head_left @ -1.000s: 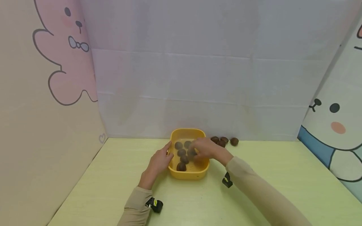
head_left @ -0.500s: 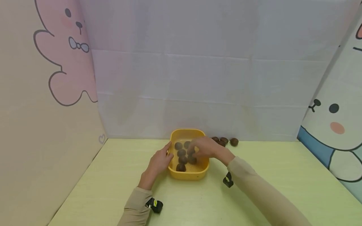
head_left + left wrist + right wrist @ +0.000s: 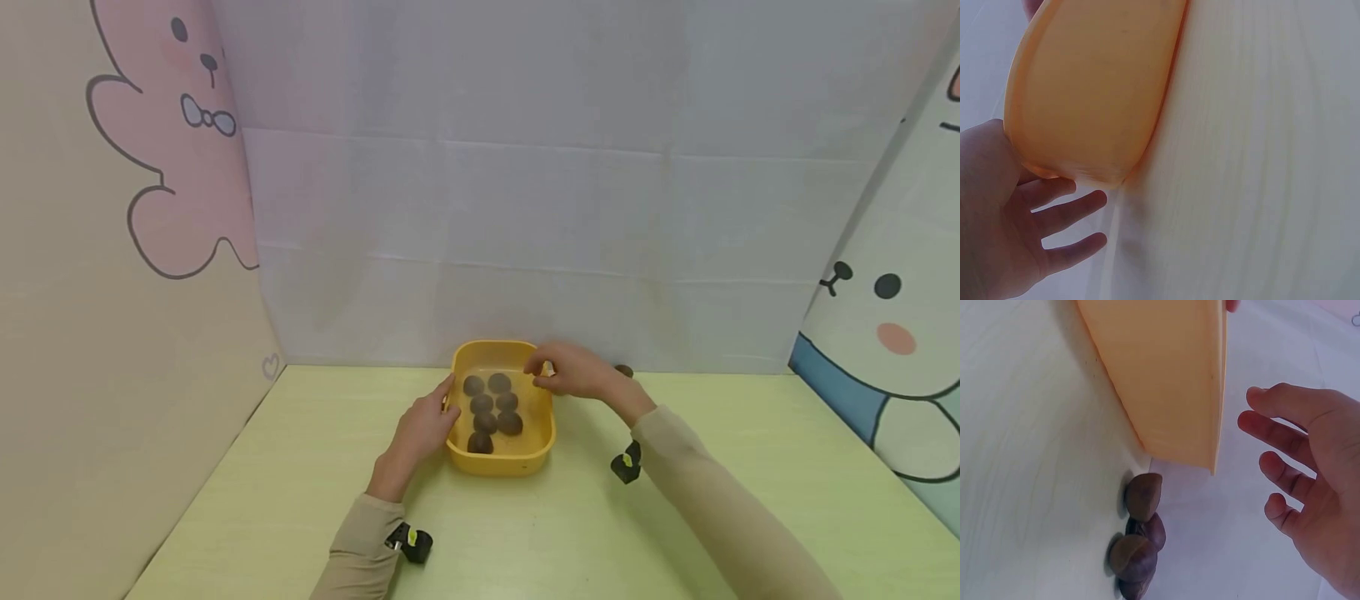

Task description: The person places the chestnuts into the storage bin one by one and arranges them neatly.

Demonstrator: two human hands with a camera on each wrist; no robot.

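My left hand (image 3: 425, 427) holds the left rim of a yellow plastic tub (image 3: 501, 467), thumb over the edge and fingers outside. In the left wrist view the lower fingers (image 3: 1075, 250) spread away from the tub wall. Several brown chestnuts (image 3: 510, 423) lie on the tub's floor in two rough columns. Over the tub's right rim hovers my right hand (image 3: 573, 371), its fingers loosely bent and nothing between them. Outside the tub, the right wrist view has several more chestnuts (image 3: 1134, 557) clustered on the table; my right hand hides most of these in the head view.
The pale yellow-green table (image 3: 360, 392) ends at a white sheet (image 3: 465, 208) behind the tub. Printed panels stand at both sides, with a pink bear (image 3: 187, 167) on the left. A black camera mount (image 3: 411, 543) sits at my left wrist.
My right hand has come up out of the tub and moved right, over its rim, leaving the right column of chestnuts in view. The left hand and tub have stayed put.
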